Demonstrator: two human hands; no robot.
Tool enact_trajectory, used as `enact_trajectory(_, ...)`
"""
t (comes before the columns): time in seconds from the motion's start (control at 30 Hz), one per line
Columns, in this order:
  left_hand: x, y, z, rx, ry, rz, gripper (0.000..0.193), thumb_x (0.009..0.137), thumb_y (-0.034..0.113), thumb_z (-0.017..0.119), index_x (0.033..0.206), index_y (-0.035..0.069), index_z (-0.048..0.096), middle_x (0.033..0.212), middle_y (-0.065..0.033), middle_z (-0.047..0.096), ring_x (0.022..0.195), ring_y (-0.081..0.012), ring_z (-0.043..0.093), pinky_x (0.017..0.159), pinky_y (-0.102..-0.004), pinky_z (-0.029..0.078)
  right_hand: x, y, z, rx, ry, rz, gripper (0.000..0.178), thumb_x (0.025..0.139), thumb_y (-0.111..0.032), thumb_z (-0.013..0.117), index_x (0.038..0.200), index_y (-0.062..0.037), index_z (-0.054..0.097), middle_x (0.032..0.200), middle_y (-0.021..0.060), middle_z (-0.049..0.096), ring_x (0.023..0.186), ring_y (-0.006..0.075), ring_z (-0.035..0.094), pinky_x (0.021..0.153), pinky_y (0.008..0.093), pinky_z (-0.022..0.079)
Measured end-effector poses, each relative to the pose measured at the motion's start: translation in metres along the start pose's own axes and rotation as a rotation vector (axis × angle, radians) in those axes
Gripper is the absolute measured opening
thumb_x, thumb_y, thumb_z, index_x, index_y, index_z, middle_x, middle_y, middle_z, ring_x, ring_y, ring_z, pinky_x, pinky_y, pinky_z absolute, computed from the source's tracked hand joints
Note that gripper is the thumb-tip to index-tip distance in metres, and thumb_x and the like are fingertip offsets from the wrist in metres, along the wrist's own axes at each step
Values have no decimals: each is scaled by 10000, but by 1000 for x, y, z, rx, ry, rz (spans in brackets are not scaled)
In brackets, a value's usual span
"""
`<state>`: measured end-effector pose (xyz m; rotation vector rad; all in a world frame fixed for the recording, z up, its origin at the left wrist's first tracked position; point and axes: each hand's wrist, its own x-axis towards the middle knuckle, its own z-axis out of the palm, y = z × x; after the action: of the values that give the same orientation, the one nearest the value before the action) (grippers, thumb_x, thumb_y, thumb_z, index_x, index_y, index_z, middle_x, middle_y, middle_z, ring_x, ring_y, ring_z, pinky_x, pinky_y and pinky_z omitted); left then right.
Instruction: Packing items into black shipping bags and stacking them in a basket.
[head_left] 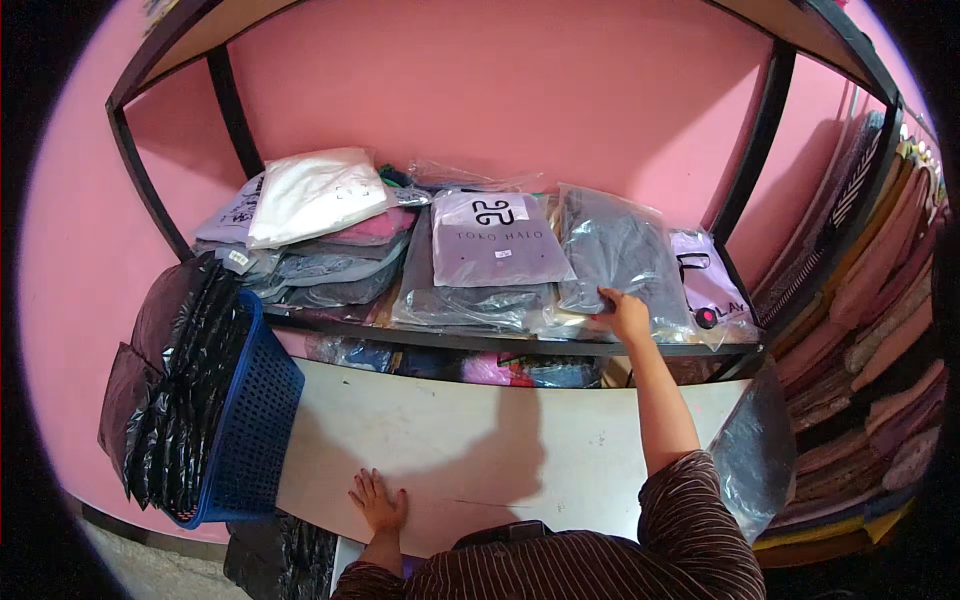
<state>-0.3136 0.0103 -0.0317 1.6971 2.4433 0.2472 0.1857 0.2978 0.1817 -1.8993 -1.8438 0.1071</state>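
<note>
My left hand (378,503) lies flat with fingers spread on the white tabletop (450,430) and holds nothing. My right arm reaches forward to the shelf, where my right hand (625,316) grips the near edge of a dark grey garment in a clear plastic bag (618,250). Its thumb and forefinger show at that edge; the other fingers are partly hidden. Just left of it, a purple bagged garment with a dark printed logo (497,240) rests on a dark bagged one. On the right is a lilac bagged item (706,272).
Folded bagged garments (335,270) are piled on the shelf's left, a white package (315,195) on top. A blue basket (255,400) stuffed with black plastic bags (190,370) stands at the table's left. Clothes (880,330) hang at right. More bagged garments (490,368) sit under the shelf.
</note>
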Motion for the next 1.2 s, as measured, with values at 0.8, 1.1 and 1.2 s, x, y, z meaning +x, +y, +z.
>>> enact_trajectory(0.8, -2, -3, -3, -71, 31, 33, 813, 806, 517, 538, 1465, 117, 279, 1540, -138, 190, 1430, -336, 106, 1119, -574, -21, 40, -245, 39, -20, 272, -336, 711, 823, -343, 630, 1427, -121, 328, 1483, 193, 285, 1392, 361, 228, 1068, 627, 185)
enact_trajectory(1.1, 0, 0, -5, -95, 38, 47, 808, 805, 529, 535, 1458, 120, 293, 1535, -143, 201, 1426, -346, 114, 1114, -580, -22, 41, -267, 120, -143, 117, -212, 734, 880, -571, 427, 1424, -84, 354, 1468, 193, 334, 1378, 361, 272, 1072, 625, 170)
enact_trajectory(1.2, 2, -2, 0, -78, 26, 38, 805, 806, 533, 532, 1455, 119, 297, 1537, -146, 195, 1429, -344, 105, 1114, -578, -26, 39, -265, 121, -133, 126, -217, 710, 889, -561, 419, 1414, -86, 368, 1467, 192, 336, 1375, 356, 282, 1075, 619, 169)
